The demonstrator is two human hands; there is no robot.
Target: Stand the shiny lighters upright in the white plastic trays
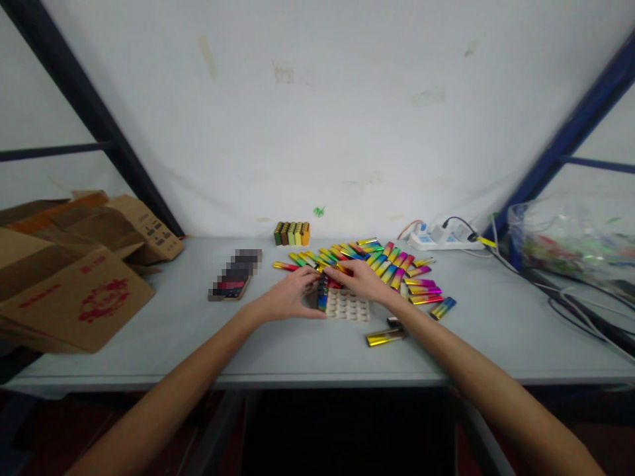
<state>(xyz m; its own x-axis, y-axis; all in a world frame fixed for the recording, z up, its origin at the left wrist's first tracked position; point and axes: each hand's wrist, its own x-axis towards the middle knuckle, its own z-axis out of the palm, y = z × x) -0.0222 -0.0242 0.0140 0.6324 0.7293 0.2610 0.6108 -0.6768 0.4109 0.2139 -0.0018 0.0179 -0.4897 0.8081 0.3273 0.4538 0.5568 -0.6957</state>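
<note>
A white tray with round holes (350, 305) lies at the middle of the table. Along its left end stands a row of dark-topped, shiny lighters (322, 294). My left hand (290, 297) curves around that end, thumb at the near side and fingers at the far side, steadying the tray. Over the tray's far edge, my right hand (366, 281) has its fingers closed on a lighter (342, 267), which they partly hide. Loose rainbow-coloured metallic lighters (389, 261) spread behind and to the right of the hands. Nearer my right forearm lies a yellow lighter (381, 338).
A block of upright lighters (292, 233) stands by the wall. At left are a blurred-out phone (235, 274) and open cardboard boxes (79, 291). A white power strip (444, 237) with cables and a clear plastic bag (570, 238) occupy the right side.
</note>
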